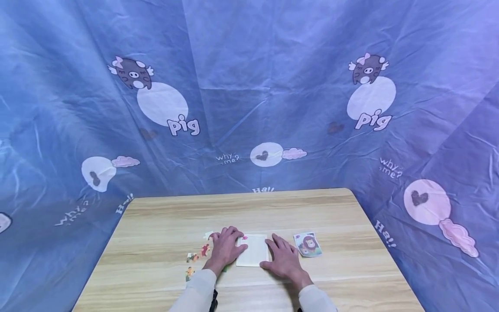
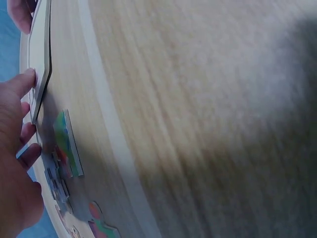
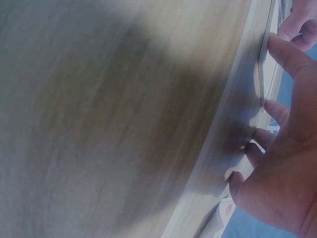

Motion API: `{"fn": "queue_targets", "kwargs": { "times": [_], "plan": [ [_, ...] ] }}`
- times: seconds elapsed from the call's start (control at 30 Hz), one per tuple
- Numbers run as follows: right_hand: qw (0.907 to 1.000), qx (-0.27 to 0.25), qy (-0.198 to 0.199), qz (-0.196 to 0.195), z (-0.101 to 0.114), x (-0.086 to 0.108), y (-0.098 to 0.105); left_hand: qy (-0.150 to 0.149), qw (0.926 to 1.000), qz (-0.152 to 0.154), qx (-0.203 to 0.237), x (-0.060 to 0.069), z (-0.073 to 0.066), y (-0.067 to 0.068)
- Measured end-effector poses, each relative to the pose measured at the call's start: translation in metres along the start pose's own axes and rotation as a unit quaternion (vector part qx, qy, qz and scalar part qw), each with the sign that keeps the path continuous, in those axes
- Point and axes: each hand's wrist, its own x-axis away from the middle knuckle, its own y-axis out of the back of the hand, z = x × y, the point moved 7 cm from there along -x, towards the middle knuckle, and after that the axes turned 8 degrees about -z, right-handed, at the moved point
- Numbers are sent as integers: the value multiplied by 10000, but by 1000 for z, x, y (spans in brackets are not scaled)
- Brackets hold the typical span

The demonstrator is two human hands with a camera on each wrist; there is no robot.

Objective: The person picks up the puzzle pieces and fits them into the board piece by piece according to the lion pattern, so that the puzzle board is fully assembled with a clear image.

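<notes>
A pale, shallow puzzle tray (image 1: 251,255) lies on the table between the hands, with a small pink printed patch at its far left corner. My left hand (image 1: 225,246) rests at its left side, thumb reaching onto the tray and fingers along the edge. At the right side, my right hand (image 1: 286,259) touches the edge with thumb and index finger spread, the other fingers on the table. Colourful puzzle pieces (image 1: 205,250) lie left of and partly under the left hand. In the left wrist view, a green-and-blue piece (image 2: 67,141) is near those fingers.
A picture card (image 1: 308,244) with a lion lies right of the right hand. The light wooden table (image 1: 167,216) meets a blue printed curtain (image 1: 234,108) behind and at both sides.
</notes>
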Motion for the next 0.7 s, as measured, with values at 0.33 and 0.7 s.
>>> {"fn": "queue_targets", "kwargs": {
  "times": [0.33,0.7],
  "plan": [
    [10000,-19,-54,-16,-1,0,-1,57,9995,-263,158,1,13,9],
    [9999,-68,-39,-71,-1,-2,-4,332,9986,-368,205,4,34,14]
  ]
}}
